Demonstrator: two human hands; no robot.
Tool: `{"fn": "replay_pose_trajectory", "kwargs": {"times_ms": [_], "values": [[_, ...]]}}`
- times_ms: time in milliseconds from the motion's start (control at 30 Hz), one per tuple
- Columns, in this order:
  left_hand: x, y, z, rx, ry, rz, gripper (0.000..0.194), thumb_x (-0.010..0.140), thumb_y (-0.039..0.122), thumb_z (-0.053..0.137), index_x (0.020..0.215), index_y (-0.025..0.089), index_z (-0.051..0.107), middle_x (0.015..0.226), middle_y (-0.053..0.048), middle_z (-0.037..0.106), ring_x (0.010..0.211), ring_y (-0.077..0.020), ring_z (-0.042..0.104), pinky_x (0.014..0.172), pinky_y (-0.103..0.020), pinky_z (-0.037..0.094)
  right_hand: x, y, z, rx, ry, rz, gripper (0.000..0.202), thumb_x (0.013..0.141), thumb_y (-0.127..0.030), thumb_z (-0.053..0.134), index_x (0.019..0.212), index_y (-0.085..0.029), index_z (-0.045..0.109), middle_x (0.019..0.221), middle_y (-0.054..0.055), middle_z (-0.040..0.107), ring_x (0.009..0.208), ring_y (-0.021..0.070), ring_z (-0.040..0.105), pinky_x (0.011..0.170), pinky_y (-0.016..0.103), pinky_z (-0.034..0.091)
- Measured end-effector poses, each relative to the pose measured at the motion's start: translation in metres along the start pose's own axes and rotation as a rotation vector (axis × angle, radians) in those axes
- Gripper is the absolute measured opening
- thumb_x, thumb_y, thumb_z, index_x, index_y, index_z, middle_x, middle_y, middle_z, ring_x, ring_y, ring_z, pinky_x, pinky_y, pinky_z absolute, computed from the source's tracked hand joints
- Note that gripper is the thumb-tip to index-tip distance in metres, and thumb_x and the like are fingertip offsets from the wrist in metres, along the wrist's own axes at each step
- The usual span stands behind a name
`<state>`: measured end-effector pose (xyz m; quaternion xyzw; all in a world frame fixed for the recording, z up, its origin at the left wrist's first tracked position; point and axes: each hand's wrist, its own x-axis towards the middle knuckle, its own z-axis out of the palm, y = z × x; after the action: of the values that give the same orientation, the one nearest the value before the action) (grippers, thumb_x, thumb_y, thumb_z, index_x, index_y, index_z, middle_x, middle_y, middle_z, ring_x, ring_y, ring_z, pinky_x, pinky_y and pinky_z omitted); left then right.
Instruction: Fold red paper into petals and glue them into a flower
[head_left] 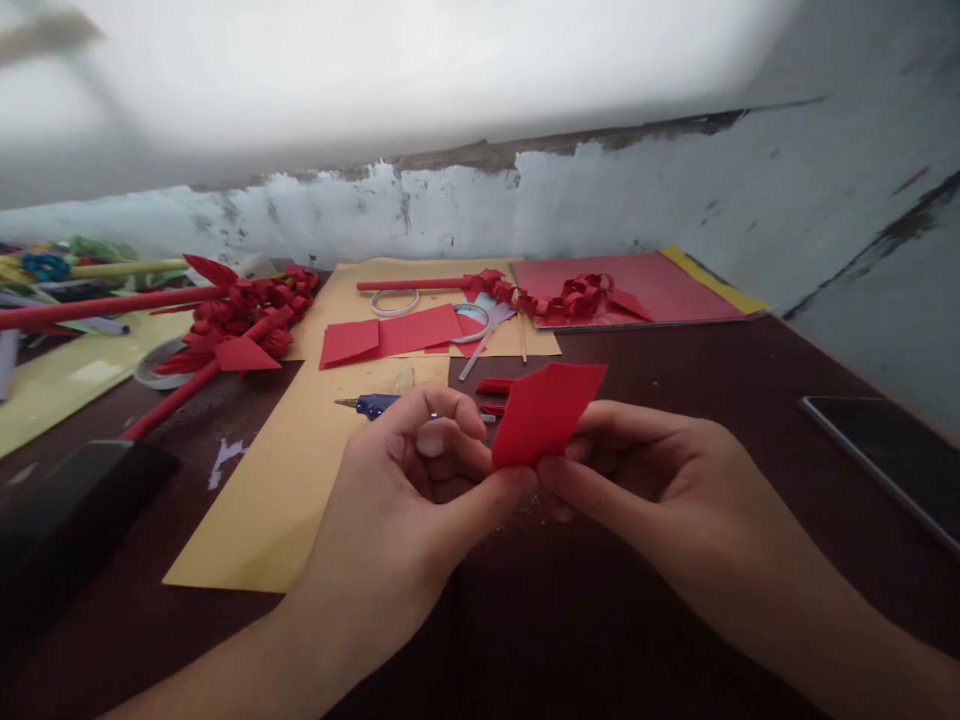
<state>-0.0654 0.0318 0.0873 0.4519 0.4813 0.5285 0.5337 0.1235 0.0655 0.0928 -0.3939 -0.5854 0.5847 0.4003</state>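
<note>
- With my left hand (405,505) and my right hand (675,480), I pinch the red paper piece (551,410) near its lower edge, thumbs close together.
- For good control, I think the pressure of both thumbs should be light and equal, so that no unwanted crease comes.
- The edges are better guided slowly, with fingertips only.
- The piece is above the dark counter (720,365), in front of the red paper scraps (412,333).
- It looks matte, bright red, slightly curved, with its upper edge uneven.
</note>
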Motion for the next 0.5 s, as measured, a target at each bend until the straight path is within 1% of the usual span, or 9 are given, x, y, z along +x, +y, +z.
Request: {"fn": "replay_pose_trajectory", "kwargs": {"times_ms": [100,233,300,333,367,400,433,467,500], "values": [[0.000,0.000,0.002,0.024,0.030,0.014,0.031,0.082,0.016,0.087,0.093,0.023,0.059,0.078,0.002,0.077,0.067,-0.0106,0.070,0.064,-0.018,0.058,-0.001,0.003,0.001,-0.014,-0.003,-0.007,0.023,0.083,-0.022,0.089,0.104,-0.031,0.085,0.095,-0.001,0.084,0.085,0.0159,0.078,0.076,0.018,0.062],[-0.003,-0.001,0.006,0.092,0.100,0.132,0.033,0.084,0.012,0.083,0.091,0.026,0.053,0.078,0.006,0.077,0.065,-0.0093,0.071,0.062,-0.015,0.056,-0.002,0.002,0.005,-0.068,0.013,-0.005,0.029,0.086,-0.033,0.086,0.114,-0.029,0.081,0.108,0.004,0.084,0.094,0.0229,0.079,0.078,0.027,0.064],[-0.003,-0.002,0.005,0.147,0.130,0.165,0.029,0.087,0.014,0.080,0.087,0.025,0.053,0.076,0.007,0.075,0.065,-0.0083,0.070,0.060,-0.014,0.054,0.002,-0.008,-0.005,-0.173,-0.025,-0.021,0.037,0.088,-0.037,0.082,0.123,-0.030,0.076,0.111,0.004,0.083,0.096,0.0256,0.079,0.082,0.034,0.065],[-0.003,-0.002,0.004,0.183,0.142,0.170,0.026,0.088,0.016,0.078,0.085,0.025,0.054,0.073,0.007,0.072,0.064,-0.0078,0.068,0.059,-0.013,0.053,0.005,-0.014,-0.016,-0.280,-0.040,-0.054,0.038,0.089,-0.039,0.079,0.126,-0.032,0.075,0.110,0.004,0.082,0.094,0.0260,0.078,0.082,0.036,0.064],[-0.003,-0.003,0.003,0.218,0.143,0.175,0.023,0.089,0.017,0.078,0.084,0.024,0.056,0.069,0.008,0.068,0.063,-0.0075,0.066,0.058,-0.013,0.052,0.009,-0.022,-0.031,-0.466,-0.039,-0.064,0.034,0.091,-0.041,0.076,0.123,-0.032,0.076,0.108,0.004,0.082,0.091,0.0263,0.078,0.080,0.037,0.062],[-0.002,-0.003,0.003,0.253,0.137,0.178,0.020,0.090,0.018,0.077,0.083,0.024,0.059,0.067,0.008,0.066,0.062,-0.0074,0.065,0.058,-0.013,0.051,0.013,-0.029,-0.051,-0.718,-0.020,-0.067,0.029,0.090,-0.045,0.074,0.115,-0.030,0.079,0.102,0.004,0.083,0.086,0.0268,0.077,0.072,0.036,0.060],[-0.002,-0.003,0.002,0.280,0.122,0.181,0.017,0.089,0.018,0.076,0.083,0.024,0.062,0.066,0.008,0.066,0.062,-0.0077,0.066,0.058,-0.013,0.051,0.016,-0.036,-0.074,-1.009,0.074,-0.010,0.024,0.090,-0.048,0.071,0.101,-0.029,0.082,0.093,0.004,0.083,0.078,0.0263,0.075,0.065,0.036,0.056],[-0.001,-0.004,0.002,0.301,0.104,0.183,0.013,0.089,0.017,0.076,0.084,0.024,0.067,0.067,0.007,0.068,0.063,-0.0083,0.067,0.058,-0.014,0.052,0.020,-0.042,-0.099,-1.240,0.270,0.025,0.029,0.090,-0.051,0.068,0.087,-0.027,0.083,0.079,0.005,0.081,0.064,0.0249,0.072,0.055,0.036,0.049],[-0.001,-0.003,0.002,0.316,0.090,0.178,0.010,0.088,0.016,0.076,0.085,0.025,0.071,0.070,0.006,0.071,0.065,-0.0090,0.070,0.059,-0.014,0.053,0.022,-0.047,-0.124,-1.400,0.441,0.037,0.035,0.094,-0.050,0.062,0.083,-0.024,0.083,0.070,0.007,0.078,0.054,0.0217,0.067,0.052,0.036,0.044]]}}
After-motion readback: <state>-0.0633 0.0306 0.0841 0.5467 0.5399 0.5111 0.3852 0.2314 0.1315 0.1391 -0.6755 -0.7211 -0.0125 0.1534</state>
